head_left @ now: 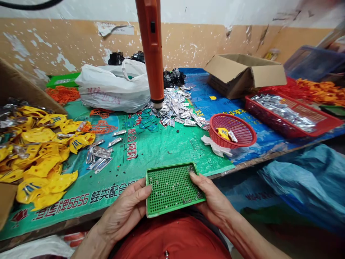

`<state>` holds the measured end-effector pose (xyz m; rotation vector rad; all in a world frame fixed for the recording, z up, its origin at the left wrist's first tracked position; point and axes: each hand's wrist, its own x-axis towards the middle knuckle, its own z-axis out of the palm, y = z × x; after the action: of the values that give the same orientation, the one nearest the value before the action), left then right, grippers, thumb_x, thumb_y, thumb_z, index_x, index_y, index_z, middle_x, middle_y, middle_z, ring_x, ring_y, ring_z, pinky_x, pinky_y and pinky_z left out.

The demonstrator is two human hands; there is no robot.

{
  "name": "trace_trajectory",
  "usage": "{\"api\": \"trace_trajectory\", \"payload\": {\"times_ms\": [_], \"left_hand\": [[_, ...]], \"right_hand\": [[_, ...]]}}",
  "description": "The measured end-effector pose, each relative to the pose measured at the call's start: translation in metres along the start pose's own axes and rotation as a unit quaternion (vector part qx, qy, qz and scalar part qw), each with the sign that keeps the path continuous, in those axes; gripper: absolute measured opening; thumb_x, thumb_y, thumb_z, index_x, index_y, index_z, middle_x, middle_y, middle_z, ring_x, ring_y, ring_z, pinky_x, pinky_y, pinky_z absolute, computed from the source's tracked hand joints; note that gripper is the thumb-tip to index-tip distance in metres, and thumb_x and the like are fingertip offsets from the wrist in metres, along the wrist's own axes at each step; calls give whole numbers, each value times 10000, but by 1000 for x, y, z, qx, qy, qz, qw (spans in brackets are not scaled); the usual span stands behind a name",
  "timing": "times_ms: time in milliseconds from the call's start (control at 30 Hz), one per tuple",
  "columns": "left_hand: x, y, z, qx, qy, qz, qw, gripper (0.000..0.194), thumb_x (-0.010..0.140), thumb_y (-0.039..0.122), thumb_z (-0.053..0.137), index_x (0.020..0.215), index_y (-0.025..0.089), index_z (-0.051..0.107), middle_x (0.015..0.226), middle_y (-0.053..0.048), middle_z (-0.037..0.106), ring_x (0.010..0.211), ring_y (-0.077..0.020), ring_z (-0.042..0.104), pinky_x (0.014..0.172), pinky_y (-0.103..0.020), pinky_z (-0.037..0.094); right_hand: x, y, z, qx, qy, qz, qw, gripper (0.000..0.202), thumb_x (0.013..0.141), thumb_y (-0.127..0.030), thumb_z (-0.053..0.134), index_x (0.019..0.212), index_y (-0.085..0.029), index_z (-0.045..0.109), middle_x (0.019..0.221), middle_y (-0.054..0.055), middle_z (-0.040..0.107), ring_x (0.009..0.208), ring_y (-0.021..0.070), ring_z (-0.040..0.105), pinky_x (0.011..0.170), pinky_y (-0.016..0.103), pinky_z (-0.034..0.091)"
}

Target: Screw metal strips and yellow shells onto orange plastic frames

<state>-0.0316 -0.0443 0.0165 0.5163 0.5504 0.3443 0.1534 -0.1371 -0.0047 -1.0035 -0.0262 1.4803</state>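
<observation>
A shallow green tray (159, 201) with a grid of small holes is held between my hands, over my lap at the table's front edge. My left hand (125, 205) grips its left side, thumb on the rim. On the opposite side, my right hand (212, 198) has its thumb over the upper right corner and its fingers underneath. Small metal screws (188, 198) lie loose along the tray's right side, and a few sit scattered among the holes. Above the table, an orange electric screwdriver (151, 54) hangs upright with its tip down, untouched.
Yellow plastic pieces (43, 144) pile up at left. Silvery metal pieces (175, 106) heap behind the screwdriver, beside a white plastic bag (114, 88). At right stand a round red basket (242, 133), a red tray (280, 129) of metal pieces and a cardboard box (229, 84).
</observation>
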Motion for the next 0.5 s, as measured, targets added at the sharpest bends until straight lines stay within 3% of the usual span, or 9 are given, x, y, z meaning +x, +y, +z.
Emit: {"api": "trace_trajectory", "payload": {"times_ms": [133,367,500], "left_hand": [[-3,1,-1,-4,1,15,1000,502,850,203,620,1339,201,508,1240,-113,643,1119,-257,605,1020,-400,412],[2,-1,-8,-10,17,18,1000,528,855,180,606,1365,179,471,1205,-130,661,1055,-254,643,1000,-403,429],[3,0,-8,-16,11,18,1000,501,869,191,589,1357,169,480,1196,-127,667,1055,-253,644,1000,-404,432]], "right_hand": [[3,-1,3,-6,11,18,1000,282,728,-333,741,935,-152,679,922,61,745,764,175,680,747,304,531],[4,-3,8,-42,98,19,994,358,654,-330,794,951,-191,651,976,50,730,813,186,677,708,298,540],[5,-4,8,-57,75,15,995,320,687,-357,765,942,-191,666,976,62,734,852,204,676,735,312,540]]}}
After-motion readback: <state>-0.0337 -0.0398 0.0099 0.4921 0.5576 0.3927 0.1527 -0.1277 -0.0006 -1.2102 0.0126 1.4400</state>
